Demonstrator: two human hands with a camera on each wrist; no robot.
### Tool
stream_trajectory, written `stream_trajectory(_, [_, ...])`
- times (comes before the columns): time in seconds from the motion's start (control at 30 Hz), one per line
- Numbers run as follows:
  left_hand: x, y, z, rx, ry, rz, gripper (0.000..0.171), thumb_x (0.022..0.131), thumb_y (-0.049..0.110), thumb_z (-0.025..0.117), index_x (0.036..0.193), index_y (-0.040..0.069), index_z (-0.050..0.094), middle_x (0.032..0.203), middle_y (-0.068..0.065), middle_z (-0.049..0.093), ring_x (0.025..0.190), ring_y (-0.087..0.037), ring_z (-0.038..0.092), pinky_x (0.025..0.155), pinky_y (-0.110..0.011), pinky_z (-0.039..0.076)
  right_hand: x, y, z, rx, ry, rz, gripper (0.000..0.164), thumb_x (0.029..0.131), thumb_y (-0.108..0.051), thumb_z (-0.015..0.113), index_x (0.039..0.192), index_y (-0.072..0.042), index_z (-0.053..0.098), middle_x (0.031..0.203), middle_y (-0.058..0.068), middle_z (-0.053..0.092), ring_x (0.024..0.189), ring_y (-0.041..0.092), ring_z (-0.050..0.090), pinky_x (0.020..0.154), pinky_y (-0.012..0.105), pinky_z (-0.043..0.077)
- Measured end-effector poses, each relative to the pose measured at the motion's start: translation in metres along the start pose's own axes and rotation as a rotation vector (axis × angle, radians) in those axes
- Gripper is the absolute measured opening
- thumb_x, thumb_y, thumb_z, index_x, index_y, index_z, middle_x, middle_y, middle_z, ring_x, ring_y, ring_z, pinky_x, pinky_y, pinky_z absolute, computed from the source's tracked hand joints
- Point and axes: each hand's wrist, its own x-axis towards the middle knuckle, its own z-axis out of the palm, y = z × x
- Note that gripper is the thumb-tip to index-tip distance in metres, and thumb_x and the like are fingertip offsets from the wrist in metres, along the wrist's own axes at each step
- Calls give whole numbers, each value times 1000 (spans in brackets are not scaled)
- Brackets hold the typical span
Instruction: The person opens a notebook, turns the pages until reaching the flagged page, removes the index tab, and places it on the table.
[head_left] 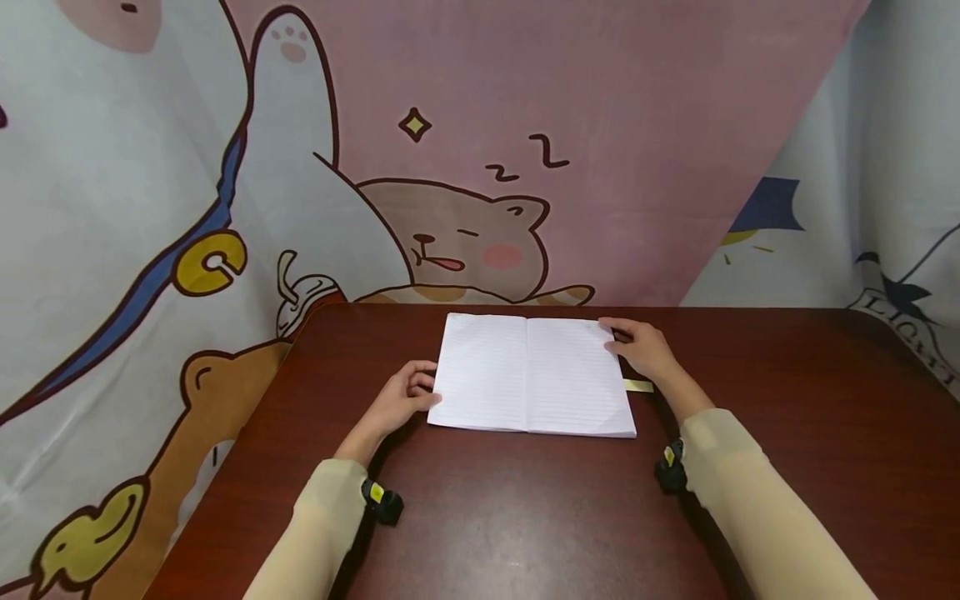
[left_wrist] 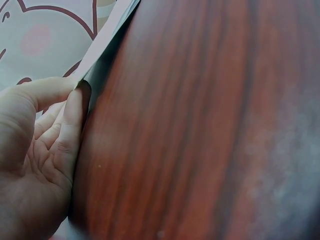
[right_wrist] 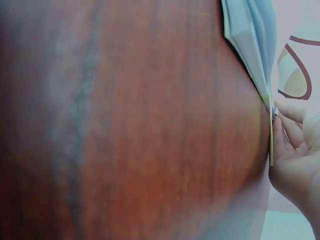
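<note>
An open notebook (head_left: pixel 480 375) with lined white pages lies spread on the table, its centre fold running away from me. At its left edge is my left hand (head_left: pixel 397 400). In the left wrist view the left thumb (left_wrist: pixel 47 92) is over the page edge and a finger is under it, pinching it. My right hand (head_left: pixel 648 350) grips the notebook's far right edge near the corner. A short yellow strip (head_left: pixel 639 386) sticks out from the right side, below that hand. The right wrist view shows the thick page block (right_wrist: pixel 242 37) edge-on, with the right fingertips partly hidden behind the edge.
The dark red-brown wooden table (head_left: pixel 480 508) extends around the notebook. A printed cloth (head_left: pixel 637 150) with cartoon animals hangs behind and along the left side. Black wrist cameras (head_left: pixel 384 502) sit on both cream sleeves (head_left: pixel 330 508).
</note>
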Motion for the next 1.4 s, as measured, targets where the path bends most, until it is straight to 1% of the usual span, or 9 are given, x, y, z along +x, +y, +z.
stream_trajectory(0.23, [3, 2, 1, 10, 0, 3, 51, 91, 2, 69, 138, 2, 49, 112, -20, 63, 84, -14, 56, 71, -22, 48, 1, 0, -3, -36, 16, 21, 49, 99, -11, 59, 148, -10, 48, 154, 23, 42, 139, 42, 42, 107, 55, 42])
stream_trajectory(0.5, [6, 3, 2, 10, 0, 5, 51, 91, 3, 69, 138, 2, 48, 111, -19, 63, 83, -14, 56, 70, -23, 47, 1, -1, -5, -37, 47, 24, 47, 99, -10, 59, 146, -10, 51, 152, 22, 44, 137, 41, 45, 106, 55, 44])
stream_trajectory(0.73, [8, 6, 3, 11, -1, 9, 51, 91, 3, 69, 137, 2, 49, 112, -20, 63, 84, -14, 56, 70, -23, 47, 0, -4, -7, -56, 86, 19, 44, 99, -10, 60, 142, -9, 55, 150, 23, 47, 139, 44, 41, 107, 57, 41])
stream_trajectory(0.93, [8, 5, 4, 7, 1, 16, 51, 91, 4, 69, 138, 2, 49, 112, -20, 63, 84, -14, 55, 70, -23, 47, -1, -5, -7, -73, 116, 10, 41, 98, -10, 61, 138, -9, 59, 146, 23, 52, 137, 43, 43, 108, 58, 39])
stream_trajectory(1.07, [5, 3, 4, 5, -3, 15, 52, 91, 4, 70, 138, 1, 48, 113, -21, 63, 83, -15, 55, 69, -23, 46, -4, -4, -3, -67, 128, 17, 38, 97, -10, 63, 135, -9, 61, 144, 23, 54, 133, 42, 48, 105, 56, 42])
stream_trajectory(1.2, [0, 1, 4, 5, -9, 23, 53, 91, 4, 69, 139, -1, 47, 112, -22, 63, 82, -14, 55, 67, -24, 45, -6, -2, 2, -51, 135, 12, 36, 96, -8, 64, 132, -7, 63, 141, 23, 56, 125, 39, 55, 99, 52, 49])
stream_trajectory(1.4, [-3, 0, 0, 5, -1, 21, 52, 91, 3, 68, 138, -1, 47, 112, -23, 63, 82, -15, 55, 68, -22, 47, -4, 0, 7, -45, 150, -20, 31, 94, -5, 66, 125, -4, 66, 130, 23, 61, 115, 36, 61, 94, 47, 51])
